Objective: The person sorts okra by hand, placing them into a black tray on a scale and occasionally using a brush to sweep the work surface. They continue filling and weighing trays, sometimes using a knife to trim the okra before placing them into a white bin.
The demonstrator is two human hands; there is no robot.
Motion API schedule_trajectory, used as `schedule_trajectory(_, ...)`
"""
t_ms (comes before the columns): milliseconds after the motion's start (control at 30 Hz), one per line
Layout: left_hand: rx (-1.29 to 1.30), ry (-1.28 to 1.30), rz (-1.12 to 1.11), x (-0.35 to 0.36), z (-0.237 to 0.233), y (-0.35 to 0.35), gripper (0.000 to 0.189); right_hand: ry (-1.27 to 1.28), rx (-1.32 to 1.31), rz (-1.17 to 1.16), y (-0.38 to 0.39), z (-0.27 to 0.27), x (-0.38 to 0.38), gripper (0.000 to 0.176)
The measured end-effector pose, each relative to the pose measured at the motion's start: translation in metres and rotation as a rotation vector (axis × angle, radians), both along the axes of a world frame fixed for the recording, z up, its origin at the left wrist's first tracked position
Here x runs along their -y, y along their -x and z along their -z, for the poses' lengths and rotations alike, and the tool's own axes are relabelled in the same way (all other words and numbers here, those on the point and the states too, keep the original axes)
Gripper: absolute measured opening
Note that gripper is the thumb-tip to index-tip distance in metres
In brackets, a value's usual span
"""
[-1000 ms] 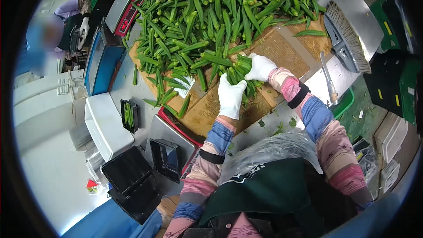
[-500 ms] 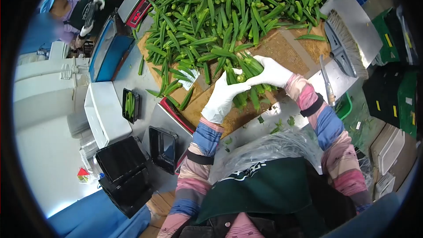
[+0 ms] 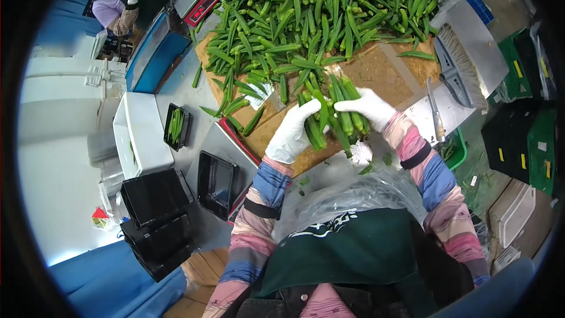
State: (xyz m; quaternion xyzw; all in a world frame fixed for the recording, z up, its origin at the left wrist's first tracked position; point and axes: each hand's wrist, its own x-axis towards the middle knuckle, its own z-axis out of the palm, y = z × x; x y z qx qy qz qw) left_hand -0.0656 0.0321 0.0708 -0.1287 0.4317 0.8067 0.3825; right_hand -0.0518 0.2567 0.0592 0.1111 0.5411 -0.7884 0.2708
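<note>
Both my hands wear white gloves and hold bunches of okra over the near edge of a brown cardboard sheet [image 3: 376, 68]. My left hand [image 3: 292, 132] is closed around a few okra pods [image 3: 316, 132], thumb across their top. Close beside it, my right hand [image 3: 369, 108] grips another bunch of okra [image 3: 346, 121], its thumb pointing toward the left hand. Just beyond the hands, a large heap of green okra [image 3: 318, 15] covers the far part of the cardboard, with loose pods along its left side.
A black tray [image 3: 217, 185] sits on a scale at left; a smaller black tray [image 3: 175, 126] holds okra. Stacked black trays [image 3: 156, 200] and a white box [image 3: 144, 141] stand further left. At right lie a knife [image 3: 436, 115] and a brush [image 3: 459, 65]. A co-worker [image 3: 120, 0] stands at far left.
My hands have drawn slightly apart, dividing the okra into two bunches, and the pods now hang lower. The co-worker has a gloved hand raised, no longer holding a dark tray in view.
</note>
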Motion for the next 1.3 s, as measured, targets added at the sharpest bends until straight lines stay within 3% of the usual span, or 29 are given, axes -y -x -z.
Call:
schedule_trajectory(167,0.285,0.005,-0.070,0.011,0.018,-0.048,0.028,0.021,0.208,0.096,-0.045,0.030,0.034,0.037)
schedule_trajectory(233,0.288,0.051,-0.118,0.017,0.025,-0.062,0.027,0.002,0.249,0.106,-0.056,0.039,0.046,0.051)
schedule_trajectory(333,0.143,0.134,-0.205,0.030,0.022,-0.076,0.026,-0.076,0.188,0.120,-0.061,0.033,0.073,0.063)
schedule_trajectory(500,-0.349,0.541,-0.427,0.076,-0.038,-0.079,0.025,0.145,0.064,0.060,-0.058,-0.011,0.150,0.046)
schedule_trajectory(633,-0.420,0.796,-0.313,0.166,-0.095,-0.079,0.029,0.311,0.090,-0.060,-0.057,-0.050,0.243,0.040)
schedule_trajectory(700,-0.439,0.881,-0.214,0.216,-0.109,-0.082,0.032,0.250,0.002,-0.054,-0.063,-0.065,0.289,0.044)
schedule_trajectory(767,-0.393,0.860,-0.217,0.253,-0.110,-0.084,0.033,0.208,-0.033,-0.098,-0.068,-0.042,0.343,0.042)
schedule_trajectory(833,-0.336,0.886,-0.229,0.286,-0.095,-0.087,0.040,0.249,-0.006,-0.186,-0.072,-0.034,0.368,0.053)
schedule_trajectory(900,-0.614,1.127,-0.054,0.318,-0.068,-0.101,0.044,0.218,0.140,-0.272,-0.076,-0.010,0.383,0.059)
schedule_trajectory(933,-0.712,1.128,0.020,0.336,-0.054,-0.110,0.046,0.245,0.174,-0.409,-0.077,-0.051,0.349,0.061)
schedule_trajectory(967,-0.661,1.058,-0.041,0.332,-0.061,-0.117,0.048,0.157,0.162,-0.419,-0.081,-0.049,0.341,0.062)
schedule_trajectory(1033,-0.231,0.911,-0.333,0.311,-0.095,-0.130,0.045,0.291,-0.013,-0.442,-0.087,-0.045,0.297,0.054)
schedule_trajectory(1067,-0.303,0.931,-0.383,0.319,-0.095,-0.138,0.044,0.451,0.045,-0.412,-0.086,-0.032,0.270,0.055)
schedule_trajectory(1100,-0.374,0.952,-0.434,0.328,-0.095,-0.147,0.044,0.441,-0.128,-0.455,-0.085,-0.041,0.239,0.047)
schedule_trajectory(1133,-0.426,1.030,-0.507,0.337,-0.094,-0.157,0.042,0.430,0.086,-0.333,-0.086,-0.030,0.215,0.043)
schedule_trajectory(1300,-0.309,1.019,-0.853,0.372,-0.089,-0.211,0.048,-0.574,-0.117,-0.076,-0.128,0.042,0.090,0.026)
